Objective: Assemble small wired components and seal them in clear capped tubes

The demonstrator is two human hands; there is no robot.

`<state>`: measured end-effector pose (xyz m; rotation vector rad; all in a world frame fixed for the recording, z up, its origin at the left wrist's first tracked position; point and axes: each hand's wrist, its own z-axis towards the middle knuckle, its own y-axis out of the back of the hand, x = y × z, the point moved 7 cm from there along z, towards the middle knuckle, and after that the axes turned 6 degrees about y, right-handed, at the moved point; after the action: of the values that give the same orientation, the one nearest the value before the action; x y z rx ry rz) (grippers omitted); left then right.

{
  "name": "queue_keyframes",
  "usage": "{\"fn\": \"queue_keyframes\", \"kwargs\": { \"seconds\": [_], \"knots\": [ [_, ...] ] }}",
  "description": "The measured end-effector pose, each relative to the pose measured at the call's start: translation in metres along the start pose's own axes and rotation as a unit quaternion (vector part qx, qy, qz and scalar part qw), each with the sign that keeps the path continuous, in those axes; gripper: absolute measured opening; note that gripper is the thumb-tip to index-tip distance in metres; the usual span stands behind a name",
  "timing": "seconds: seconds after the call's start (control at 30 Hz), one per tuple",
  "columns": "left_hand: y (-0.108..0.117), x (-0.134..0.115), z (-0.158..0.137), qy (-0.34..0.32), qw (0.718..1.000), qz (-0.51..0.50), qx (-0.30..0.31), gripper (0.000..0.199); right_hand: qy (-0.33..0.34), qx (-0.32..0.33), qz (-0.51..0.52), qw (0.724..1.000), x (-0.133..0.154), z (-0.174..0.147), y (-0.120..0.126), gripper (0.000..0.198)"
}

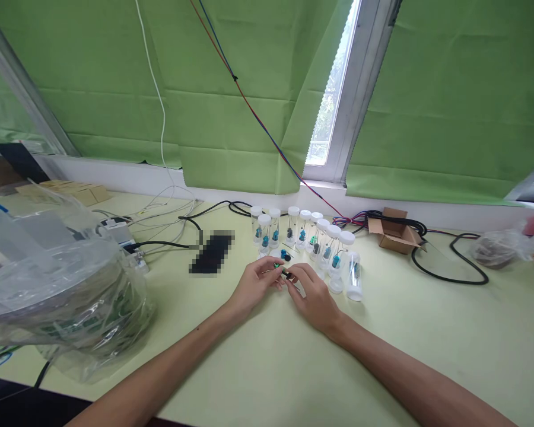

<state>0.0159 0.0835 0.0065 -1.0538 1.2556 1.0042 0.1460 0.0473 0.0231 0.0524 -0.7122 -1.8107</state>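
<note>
My left hand [256, 283] pinches a small green and black part [285, 273] over the table. The fingers of my right hand [314, 296] close on the black end of the same part; its exact kind is too small to tell. Just beyond my fingertips lie a small blue and black piece [285, 255] and some thin wire-like leads. Behind and to the right stand several clear vials [291, 225] with white caps, holding blue, green or dark parts with leads. One vial [355, 276] near my right hand has its white cap end toward me.
A large plastic-wrapped reel [71, 296] takes up the left side. A pixelated dark rectangle [211, 252] lies left of the vials. Black cables [449, 276] and an open cardboard box [394, 234] are at the back right, along with a plastic bag [493, 246].
</note>
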Motion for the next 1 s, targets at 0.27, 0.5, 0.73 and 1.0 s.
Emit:
{"fn": "queue_keyframes", "kwargs": {
  "seconds": [0.27, 0.5, 0.73, 1.0],
  "knots": [
    [-0.0027, 0.0056, 0.0018, -0.014, 1.000, -0.008, 0.012, 0.032, -0.005, 0.005, 0.005, 1.000, -0.0035, -0.0012, -0.0014, 0.025],
    [-0.0053, 0.0035, -0.0016, -0.004, 1.000, -0.031, 0.000, 0.034, -0.016, 0.004, 0.010, 1.000, -0.0036, -0.0012, -0.0002, 0.025],
    [-0.0061, 0.0066, -0.0031, 0.002, 0.999, -0.044, -0.012, 0.034, -0.007, 0.008, 0.002, 1.000, -0.0007, 0.0001, 0.0005, 0.026],
    [-0.0044, 0.0092, -0.0030, 0.009, 0.999, -0.036, -0.022, 0.034, 0.001, 0.011, -0.016, 1.000, 0.0001, 0.0001, -0.0002, 0.025]
  ]
}}
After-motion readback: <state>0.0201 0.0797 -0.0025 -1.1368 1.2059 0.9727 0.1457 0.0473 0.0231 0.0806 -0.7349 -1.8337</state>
